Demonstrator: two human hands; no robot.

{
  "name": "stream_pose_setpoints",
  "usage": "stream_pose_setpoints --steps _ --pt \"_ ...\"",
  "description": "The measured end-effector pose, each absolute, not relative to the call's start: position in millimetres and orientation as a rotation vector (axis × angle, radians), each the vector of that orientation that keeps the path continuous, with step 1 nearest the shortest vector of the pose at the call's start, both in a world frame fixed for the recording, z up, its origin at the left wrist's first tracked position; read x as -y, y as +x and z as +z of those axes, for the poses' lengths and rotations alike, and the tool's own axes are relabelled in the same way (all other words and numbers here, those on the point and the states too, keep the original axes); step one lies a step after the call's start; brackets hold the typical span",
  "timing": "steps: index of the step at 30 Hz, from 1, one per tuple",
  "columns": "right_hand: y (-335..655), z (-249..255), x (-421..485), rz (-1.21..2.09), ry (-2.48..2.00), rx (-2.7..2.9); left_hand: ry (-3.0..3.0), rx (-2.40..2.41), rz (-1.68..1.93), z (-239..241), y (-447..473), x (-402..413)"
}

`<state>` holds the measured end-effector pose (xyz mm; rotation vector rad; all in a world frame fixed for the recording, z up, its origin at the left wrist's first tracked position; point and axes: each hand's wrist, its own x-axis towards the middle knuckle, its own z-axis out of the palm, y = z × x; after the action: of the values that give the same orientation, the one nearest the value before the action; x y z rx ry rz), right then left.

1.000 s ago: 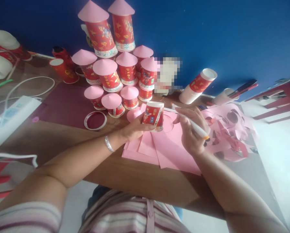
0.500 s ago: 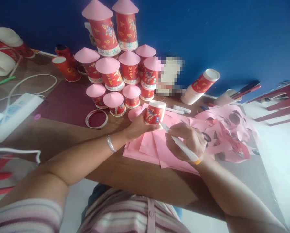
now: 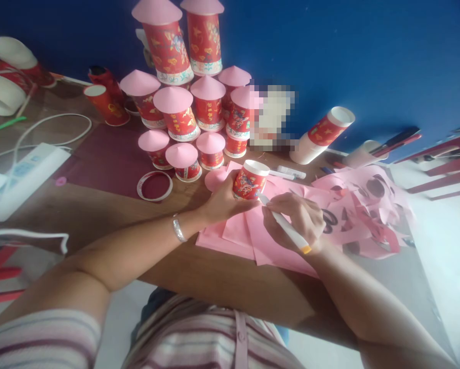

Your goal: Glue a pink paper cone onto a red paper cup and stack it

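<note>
My left hand (image 3: 224,201) is closed around a red printed paper cup (image 3: 248,185) with a white band at its top, held tilted over the pink paper. In my right hand (image 3: 297,218) is a white marker pen (image 3: 291,231) with a yellow end, gripped like a writing tool. The pen's tip touches or nearly touches the lower right edge of the cup; I cannot tell which. Pink paper sheets (image 3: 239,238) lie spread beneath both hands. Left of the cup stand several red cups with pink cone roofs (image 3: 181,159).
Cut pink paper scraps (image 3: 372,215) are heaped at the right. Behind stand a leaning stack of cups (image 3: 325,130) and a pen holder (image 3: 362,154). A tape ring (image 3: 155,186) lies left of my hand. A power strip (image 3: 32,177) with white cables sits far left.
The cup has turned and tilted in my left hand, so its blue label no longer shows. My right hand with the pen has shifted slightly with it.
</note>
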<state>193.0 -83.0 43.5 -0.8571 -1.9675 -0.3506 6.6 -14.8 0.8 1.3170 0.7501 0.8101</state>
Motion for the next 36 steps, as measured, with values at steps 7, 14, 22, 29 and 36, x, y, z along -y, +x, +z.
stream_pose_setpoints --steps 7,14,22,29,36 --pt "193.4 43.1 80.3 -0.374 -0.832 1.968 1.338 -0.733 0.830 -2.1 6.7 14.4" --pt "196.0 39.8 79.6 -0.368 -0.827 1.960 1.351 -0.745 0.810 2.4 4.7 15.1" --pt "195.9 40.5 80.3 -0.361 -0.861 1.964 1.283 -0.713 0.813 -0.6 5.7 13.0" --pt "196.3 39.4 82.3 -0.346 -0.861 1.949 1.292 -0.718 0.814 -1.6 5.5 11.8" --pt "196.0 38.6 83.8 -0.353 -0.899 1.963 1.289 -0.718 0.805 -3.5 5.4 11.5"
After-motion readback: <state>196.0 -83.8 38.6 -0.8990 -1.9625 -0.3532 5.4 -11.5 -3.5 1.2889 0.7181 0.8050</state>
